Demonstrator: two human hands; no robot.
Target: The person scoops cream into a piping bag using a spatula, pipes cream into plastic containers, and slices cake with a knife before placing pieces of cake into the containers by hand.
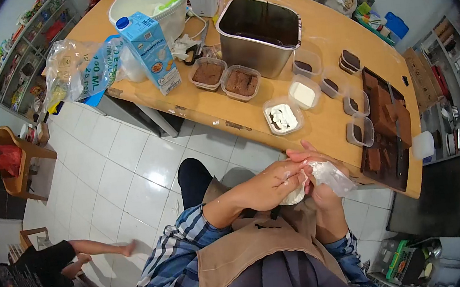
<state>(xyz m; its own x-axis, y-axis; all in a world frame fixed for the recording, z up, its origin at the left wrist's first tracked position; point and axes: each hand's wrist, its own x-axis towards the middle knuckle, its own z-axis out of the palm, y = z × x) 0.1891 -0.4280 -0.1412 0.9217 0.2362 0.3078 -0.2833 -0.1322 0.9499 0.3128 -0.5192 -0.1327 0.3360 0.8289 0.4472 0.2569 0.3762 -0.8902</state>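
Both my hands are closed around a clear piping bag (331,176) with white cream in it, just off the table's front edge. My left hand (272,187) wraps the bag from the left, and my right hand (325,194) grips it from the right. Some cream is smeared on my fingers. Nearest on the table is a small clear cup with swirled white cream (282,118) over dark cake. Behind it stands a cup with a smooth white top (303,94). Several more cups hold dark cake pieces, such as this one (359,131).
Brown cake pieces lie on a dark tray (382,183) at the right. A deep metal tin (257,55), a blue carton (150,53), a white bowl (168,20) and two brown-filled cups stand farther back and left. Another person (46,272) is at the lower left.
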